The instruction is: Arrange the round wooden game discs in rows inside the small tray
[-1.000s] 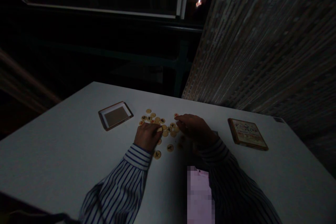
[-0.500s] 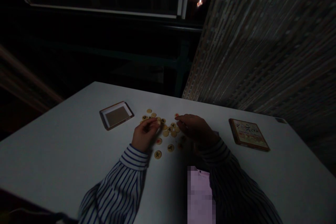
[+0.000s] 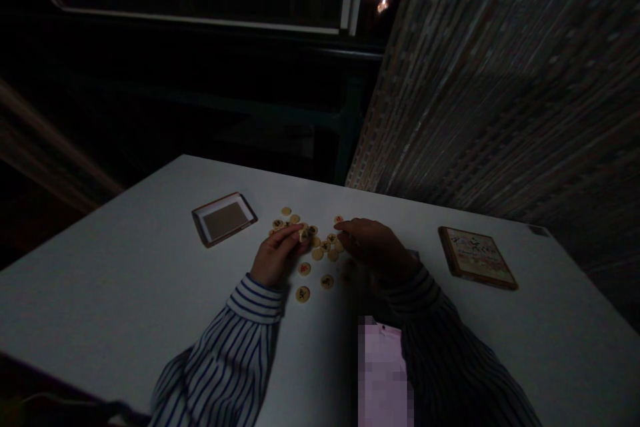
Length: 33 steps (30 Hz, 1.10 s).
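Note:
My left hand [image 3: 274, 257] is closed, pinching a Chinese chess piece [image 3: 303, 235] between thumb and fingertips, its dark-marked face towards me. My right hand [image 3: 375, 243] hovers over the right side of the scattered pieces with its fingers stretched out and seemingly nothing in them. Its fingertips come close to a red-marked piece [image 3: 339, 219]. Between and in front of my hands lie several round wooden pieces, some face down. Nearest me are a black-marked piece [image 3: 303, 294], another black-marked one [image 3: 327, 281] and a red-marked one [image 3: 305, 269]. Shadow under my right hand obscures some pieces.
An open shallow box tray [image 3: 200, 230] lies on the white table [image 3: 125, 267] at the left. At the right is a flat box with a printed lid [image 3: 477, 253]. A pink phone, partly pixelated [image 3: 385, 373], lies near the front edge. A string curtain [image 3: 465, 93] hangs behind.
The chess piece in my left hand has turned, so its marked face now shows. My right hand has hardly moved. The whole view has shifted slightly.

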Motion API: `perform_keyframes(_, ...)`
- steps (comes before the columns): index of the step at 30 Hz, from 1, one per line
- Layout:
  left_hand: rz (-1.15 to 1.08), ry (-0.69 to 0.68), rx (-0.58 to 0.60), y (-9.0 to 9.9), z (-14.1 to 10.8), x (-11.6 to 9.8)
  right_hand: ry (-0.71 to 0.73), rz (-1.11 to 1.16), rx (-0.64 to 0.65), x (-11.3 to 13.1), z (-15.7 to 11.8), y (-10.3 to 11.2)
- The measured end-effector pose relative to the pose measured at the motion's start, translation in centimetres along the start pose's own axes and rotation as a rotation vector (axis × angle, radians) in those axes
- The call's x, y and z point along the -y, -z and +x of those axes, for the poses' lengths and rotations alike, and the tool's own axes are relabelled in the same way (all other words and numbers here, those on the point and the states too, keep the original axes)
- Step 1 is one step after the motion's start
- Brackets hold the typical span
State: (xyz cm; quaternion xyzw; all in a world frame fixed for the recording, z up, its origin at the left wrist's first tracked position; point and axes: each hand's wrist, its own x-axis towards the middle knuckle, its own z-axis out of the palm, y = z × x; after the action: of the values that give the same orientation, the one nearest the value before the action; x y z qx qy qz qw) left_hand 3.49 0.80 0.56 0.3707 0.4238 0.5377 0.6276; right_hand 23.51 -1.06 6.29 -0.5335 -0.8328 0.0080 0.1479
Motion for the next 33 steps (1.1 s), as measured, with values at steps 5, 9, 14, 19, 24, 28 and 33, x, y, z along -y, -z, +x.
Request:
perform_keyframes(5, -0.034, 0.025, -0.013, -0.09, -0.16, -0.24, 0.027, 0.005, -0.027, 0.11, -0.04, -0.32)
perform_keyframes(9, -0.026, 0.026, -0.035, -0.24, -0.28, -0.44, 0.034, 0.003, -0.025, 0.29, -0.05, -0.39)
perform_keyframes(14, -0.02, 0.012, -0.011, -0.01, -0.13, -0.29, 0.049, -0.004, -0.017, 0.36, -0.04, -0.39)
perform_keyframes(19, -0.037, 0.033, -0.027, 0.27, 0.06, -0.21, 0.037, -0.016, -0.006, 0.58, -0.11, -0.17)
perform_keyframes(24, -0.096, 0.088, -0.052, 0.2, 0.02, -0.47, 0.043, -0.02, -0.011, 0.36, -0.08, -0.36)
perform_keyframes(28, -0.02, 0.03, -0.031, 0.24, 0.07, -0.27, 0.038, -0.028, 0.01, 0.09, -0.04, -0.63)
perform_keyframes(33, 0.395, -0.137, -0.036, 0.43, 0.06, 0.32, 0.031, -0.04, 0.022, 0.13, -0.02, -0.67)
